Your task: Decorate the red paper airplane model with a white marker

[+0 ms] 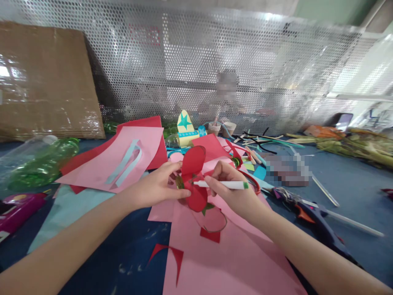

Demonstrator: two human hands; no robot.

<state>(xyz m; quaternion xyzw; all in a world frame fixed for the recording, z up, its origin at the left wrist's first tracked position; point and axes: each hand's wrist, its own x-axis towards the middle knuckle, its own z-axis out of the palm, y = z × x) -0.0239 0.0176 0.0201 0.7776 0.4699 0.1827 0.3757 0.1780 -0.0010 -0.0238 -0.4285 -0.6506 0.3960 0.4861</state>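
My left hand pinches a red paper cutout with rounded lobes at its left edge, thumb in front. A greenish, see-through piece shows beside those fingers; its kind is unclear. Between the fingers of my right hand is a white marker with a green end. Its tip points left and meets the middle of the red cutout, as far as I can tell. Below lie a pink rounded paper shape with a dark outline and a small red paper piece, on a large pink sheet.
Left are a purple tool, a green plastic bottle and stacked pink and red sheets. A glue gun lies right. Behind stand a starred yellow paper-and-bottle model and cardboard. A red scrap lies in front.
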